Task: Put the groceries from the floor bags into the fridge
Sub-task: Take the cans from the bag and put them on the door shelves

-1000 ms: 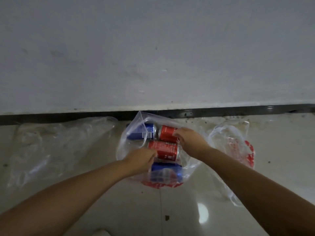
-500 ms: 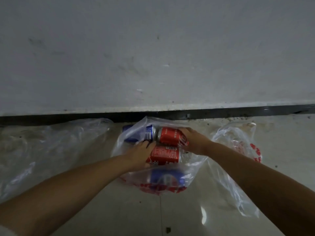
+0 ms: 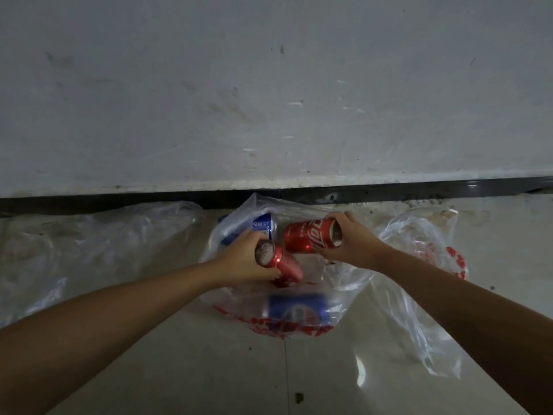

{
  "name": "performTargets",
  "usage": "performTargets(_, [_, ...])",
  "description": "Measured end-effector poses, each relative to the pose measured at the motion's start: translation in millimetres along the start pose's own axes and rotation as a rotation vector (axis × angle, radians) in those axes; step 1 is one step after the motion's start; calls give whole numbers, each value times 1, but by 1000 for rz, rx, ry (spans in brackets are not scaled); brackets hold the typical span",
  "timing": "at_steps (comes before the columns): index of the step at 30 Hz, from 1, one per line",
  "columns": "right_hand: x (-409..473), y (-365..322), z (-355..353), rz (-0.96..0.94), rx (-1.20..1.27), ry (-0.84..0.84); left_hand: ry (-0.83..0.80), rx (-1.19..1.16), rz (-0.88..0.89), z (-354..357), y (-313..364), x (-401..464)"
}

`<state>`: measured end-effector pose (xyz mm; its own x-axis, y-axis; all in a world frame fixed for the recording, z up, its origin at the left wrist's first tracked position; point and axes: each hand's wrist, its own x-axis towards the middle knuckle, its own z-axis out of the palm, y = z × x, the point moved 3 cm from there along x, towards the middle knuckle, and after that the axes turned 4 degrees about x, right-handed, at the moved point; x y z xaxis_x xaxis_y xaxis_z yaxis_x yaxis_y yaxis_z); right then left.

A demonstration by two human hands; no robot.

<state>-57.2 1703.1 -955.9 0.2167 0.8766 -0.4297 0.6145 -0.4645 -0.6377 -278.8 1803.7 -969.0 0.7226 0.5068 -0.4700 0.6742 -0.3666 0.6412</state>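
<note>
Pale floor tiles [image 3: 179, 369] below a white wall carry a clear bag [image 3: 353, 283] at frame centre, two blue cans [image 3: 294, 307] inside. Left hand [image 3: 245, 260] grips one red can [image 3: 279, 262], right hand [image 3: 348, 238] another [image 3: 308, 236]. Both should lift straight up, clear of the plastic, with fingers kept firmly wrapped.

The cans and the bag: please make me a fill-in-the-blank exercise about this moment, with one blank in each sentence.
1. Each hand holds one ____ can: the left hand one, the right hand another.
2. The two cans not held, one near the wall and one near the person, are ____ in colour.
3. The clear bag with the cans lies on the ____.

Missing words: red; blue; floor
</note>
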Motion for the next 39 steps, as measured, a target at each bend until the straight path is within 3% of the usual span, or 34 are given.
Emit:
performTargets(4, [-2, -15, -2, -38, -137, 82, 110, 151, 73, -12, 13, -5])
performTargets(13, [12, -31, 36, 27, 447, 159, 172, -401, -81, 24, -6, -17])
performTargets(19, [20, -24, 43, 67, 521, 161, 241, -567, -180, 29, 0, -2])
performTargets(24, [-4, -45, 10, 81, 459, 192, 338, -511, -196, 0, 20, -9])
performTargets(28, [-69, -88, -34, 127, 470, 189, 358, -543, -230, -38, 80, -59])
performTargets(32, [-134, -140, -80, 165, 441, 161, 279, -550, -216, -78, 150, -113])
performTargets(39, [-243, -226, -169, 267, 615, 279, 175, -521, -118, -163, 282, -211])
